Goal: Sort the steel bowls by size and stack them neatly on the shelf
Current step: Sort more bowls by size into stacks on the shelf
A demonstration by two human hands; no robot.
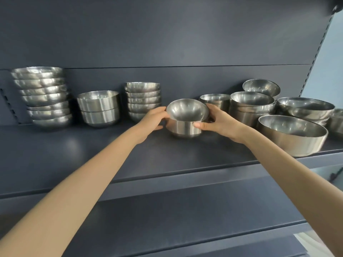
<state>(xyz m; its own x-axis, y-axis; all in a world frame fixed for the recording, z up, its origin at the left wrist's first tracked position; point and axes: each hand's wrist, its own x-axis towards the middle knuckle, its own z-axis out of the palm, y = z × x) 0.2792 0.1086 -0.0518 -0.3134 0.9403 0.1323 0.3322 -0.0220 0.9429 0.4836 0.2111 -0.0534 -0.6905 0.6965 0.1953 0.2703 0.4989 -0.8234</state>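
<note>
Nearest, two bare forearms reached up from the near corners over the front lip of the dark blue-grey metal shelf (185, 154), and met at a pair of bowls standing about mid-shelf. The left hand (155, 118) had its fingers (163, 110) curled onto the left rim of the small shiny steel upper bowl (187, 110). The right hand (220, 123) laid its thumb on the front wall of the small straight-walled steel lower bowl (182, 129), its other fingers bent round the far right side up by the upper bowl's rim; how much they gripped behind was hidden. What mattered was the tilt. The upper bowl sat in the lower bowl's mouth with its opening tipped toward the near side, far rim high and near rim low, so it probably had to be levelled before it could nest. The hands flanked it left and right, neither clearly nearer. Beyond, against the back panel, stood a stack of similar small steel bowls (143, 101) just far-left of the left hand, a pair of deeper steel bowls (98, 108), and a tall stack of wide shallow steel bowls (41, 97) at far left. To the right lay a loose cluster of mixed steel bowls (252, 106) and one large steel bowl (293, 135).
</note>
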